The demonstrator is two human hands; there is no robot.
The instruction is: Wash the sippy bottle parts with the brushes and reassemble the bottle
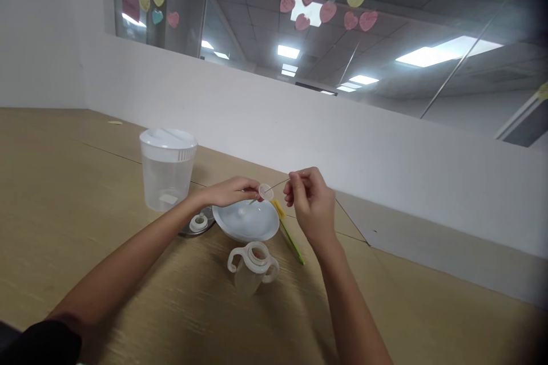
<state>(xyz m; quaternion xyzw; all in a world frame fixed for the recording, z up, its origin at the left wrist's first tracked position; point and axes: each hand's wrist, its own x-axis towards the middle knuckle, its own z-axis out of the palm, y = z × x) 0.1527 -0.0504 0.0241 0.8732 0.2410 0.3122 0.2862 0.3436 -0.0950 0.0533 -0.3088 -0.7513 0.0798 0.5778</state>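
My left hand [235, 191] pinches a small round translucent silicone piece, which looks like a bottle nipple [266, 191], above a white bowl [222, 223]. Between the fingertips of my right hand [310, 199] is a thin wire-like brush [280, 183] whose far end passes into the nipple. The kind of brush tip is too small to make out. In front of the bowl a translucent two-handled baby bottle [250, 274] stands upright with its top off. A yellow-headed brush with a green handle [293, 242] lies right of the bowl.
A clear lidded bucket [166, 171] stands at the left behind my left forearm. A white ring-shaped cap [198, 222] rests on a dark round plate [188, 232] beside the bowl. The white wall [240, 120] and window edge the table at the back.
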